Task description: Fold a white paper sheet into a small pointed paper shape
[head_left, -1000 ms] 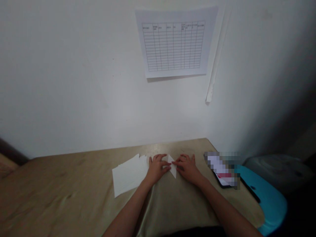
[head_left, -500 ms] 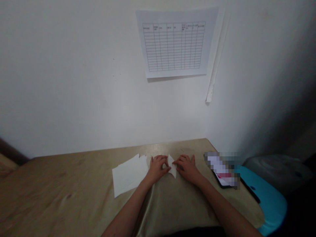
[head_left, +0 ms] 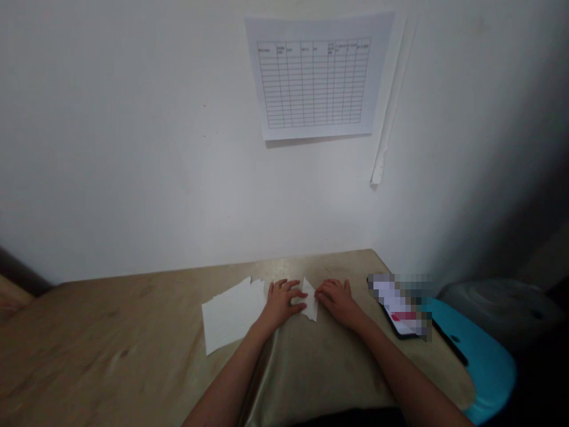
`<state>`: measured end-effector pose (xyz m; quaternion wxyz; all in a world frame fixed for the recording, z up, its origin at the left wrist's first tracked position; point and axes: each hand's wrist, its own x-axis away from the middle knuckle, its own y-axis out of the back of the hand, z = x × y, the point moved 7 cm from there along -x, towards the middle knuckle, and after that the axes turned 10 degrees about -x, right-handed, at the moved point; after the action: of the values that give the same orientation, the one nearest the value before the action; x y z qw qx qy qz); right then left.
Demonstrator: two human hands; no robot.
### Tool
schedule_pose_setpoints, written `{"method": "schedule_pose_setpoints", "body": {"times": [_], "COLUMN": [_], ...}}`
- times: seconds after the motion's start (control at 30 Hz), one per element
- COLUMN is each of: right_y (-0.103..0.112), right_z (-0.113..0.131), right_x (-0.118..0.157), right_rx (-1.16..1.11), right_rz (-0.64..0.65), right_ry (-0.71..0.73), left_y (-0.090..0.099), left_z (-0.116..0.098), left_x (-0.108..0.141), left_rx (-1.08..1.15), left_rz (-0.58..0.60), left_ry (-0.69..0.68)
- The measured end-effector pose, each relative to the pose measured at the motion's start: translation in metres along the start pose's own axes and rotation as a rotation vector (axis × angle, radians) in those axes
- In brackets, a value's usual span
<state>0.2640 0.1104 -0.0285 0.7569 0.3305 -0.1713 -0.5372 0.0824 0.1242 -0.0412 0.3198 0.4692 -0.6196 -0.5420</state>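
While both forearms are extending over the tan-covered table [head_left: 133, 338], the small white paper [head_left: 310, 308] is lying on it between the hands, its tapered end pointing toward the wall [head_left: 133, 148] and its near edge looking uneven. The left hand [head_left: 280, 301] is resting partly open, fingers spread and thumb standing apart from the index finger, whose tip is touching the paper's left part; no pinch is showing. The right hand [head_left: 338, 300] is curving loosely, fingers lying close together at the paper's right edge; whether it is gripping that edge cannot be told. Beside the left hand, larger white sheets [head_left: 231, 317] with a ragged far edge are lying flat. Beyond the right hand, a phone [head_left: 406, 327], partly masked by pixel blocks, is lying near a turquoise seat [head_left: 493, 362]. Above, a printed grid sheet [head_left: 315, 89] is hanging on the wall.
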Motion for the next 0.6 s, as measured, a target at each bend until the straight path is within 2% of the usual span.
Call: {"method": "schedule_pose_setpoints", "body": {"times": [0.2, 0.47, 0.6], "right_y": [0.004, 0.004, 0.000], "right_z": [-0.006, 0.002, 0.002], "right_x": [-0.002, 0.003, 0.002], "right_rx": [-0.061, -0.107, -0.150], "right_rz": [-0.001, -0.017, 0.012], "right_ry": [0.030, 0.253, 0.288], "left_y": [0.006, 0.009, 0.012], "left_z": [-0.006, -0.010, -0.015], "left_x": [0.005, 0.011, 0.007], "left_rx": [-0.004, 0.000, 0.035], "left_rz": [0.010, 0.041, 0.002], "left_ry": [-0.017, -0.086, -0.128]}}
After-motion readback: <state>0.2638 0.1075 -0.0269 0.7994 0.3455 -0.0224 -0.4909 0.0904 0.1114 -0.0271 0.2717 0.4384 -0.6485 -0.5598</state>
